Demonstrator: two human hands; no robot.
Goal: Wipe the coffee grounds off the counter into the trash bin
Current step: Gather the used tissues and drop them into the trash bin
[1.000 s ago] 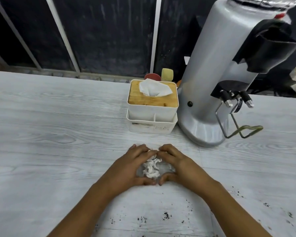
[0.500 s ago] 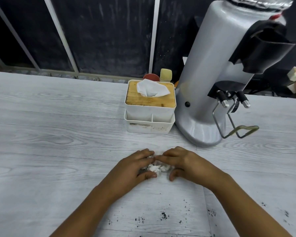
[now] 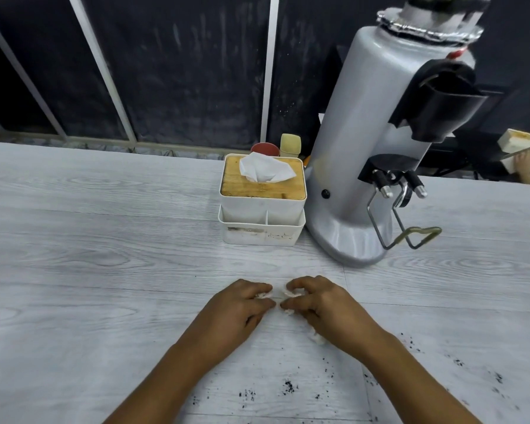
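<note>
Both hands rest on the pale wood-grain counter [image 3: 89,270] near its middle. My left hand [image 3: 236,310] and my right hand [image 3: 321,304] are curled almost fingertip to fingertip over a crumpled white tissue [image 3: 291,293]. Bits of tissue show at the left fingertips, under the right fingers and by the right wrist. Dark coffee grounds [image 3: 288,387] are scattered on the counter nearer to me than the hands, with more specks [image 3: 459,362] to the right. No trash bin is in view.
A white tissue box [image 3: 262,209] with a wooden lid stands behind the hands. A tall grey coffee grinder [image 3: 373,166] with a wire fork stands right of it. Small containers sit behind the box. A dark panelled wall runs along the counter's far edge.
The hands have closed over the tissue wad and drawn slightly apart, so only small bits of tissue show now. The view has tilted up a little.
</note>
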